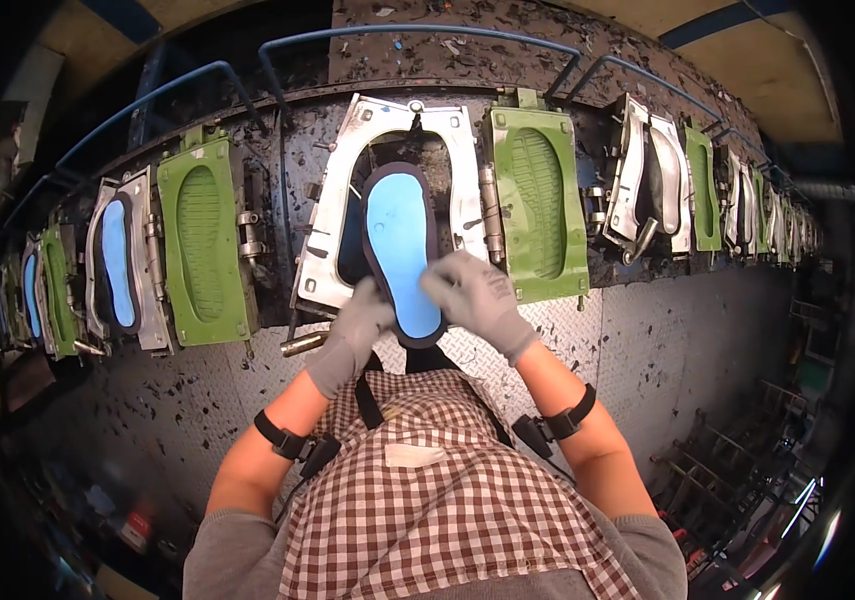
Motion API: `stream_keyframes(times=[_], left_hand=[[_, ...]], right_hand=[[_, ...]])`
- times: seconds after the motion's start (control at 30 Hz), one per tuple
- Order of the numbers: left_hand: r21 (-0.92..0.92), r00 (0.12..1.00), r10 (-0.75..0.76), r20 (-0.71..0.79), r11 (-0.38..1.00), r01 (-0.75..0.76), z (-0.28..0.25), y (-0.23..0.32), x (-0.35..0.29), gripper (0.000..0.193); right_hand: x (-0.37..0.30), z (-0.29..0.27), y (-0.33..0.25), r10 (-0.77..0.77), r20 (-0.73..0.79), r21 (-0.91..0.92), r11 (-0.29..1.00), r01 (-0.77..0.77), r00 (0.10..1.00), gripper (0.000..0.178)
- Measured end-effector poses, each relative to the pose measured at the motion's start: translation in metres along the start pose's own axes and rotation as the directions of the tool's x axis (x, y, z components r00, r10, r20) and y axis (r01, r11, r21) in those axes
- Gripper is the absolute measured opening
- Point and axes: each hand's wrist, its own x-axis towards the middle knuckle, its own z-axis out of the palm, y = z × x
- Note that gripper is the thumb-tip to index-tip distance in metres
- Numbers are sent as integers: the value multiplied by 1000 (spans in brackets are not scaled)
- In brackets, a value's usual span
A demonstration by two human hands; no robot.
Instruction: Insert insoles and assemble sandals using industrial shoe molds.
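A shoe sole with a bright blue face and a dark rim hangs tilted over the open middle of a silver metal mould frame. My right hand, in a grey glove, grips the sole's right edge, its fingertips on the blue face. On the opposite edge, near the narrower lower end, my gloved left hand has its fingers curled against the rim; some of its fingertips are hidden. Hinged to the frame's right side is a green mould half with a ridged sole-shaped hollow.
More moulds line the bench, including a green half at left and a silver frame at right. Another blue-faced sole lies in a left mould. A blue rail runs behind. Dark scraps litter the metal floor plate.
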Motion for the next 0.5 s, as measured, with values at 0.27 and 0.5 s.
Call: stream_keyframes(times=[0.27,0.5], left_hand=[[-40,972,236,5,971,-235,-10,26,90,54],[3,948,316,49,949,-316,8,46,119,58]], right_hand=[[37,37,16,307,-23,225,929,-294,951,71],[40,26,7,215,-355,198,968,-152,910,69]])
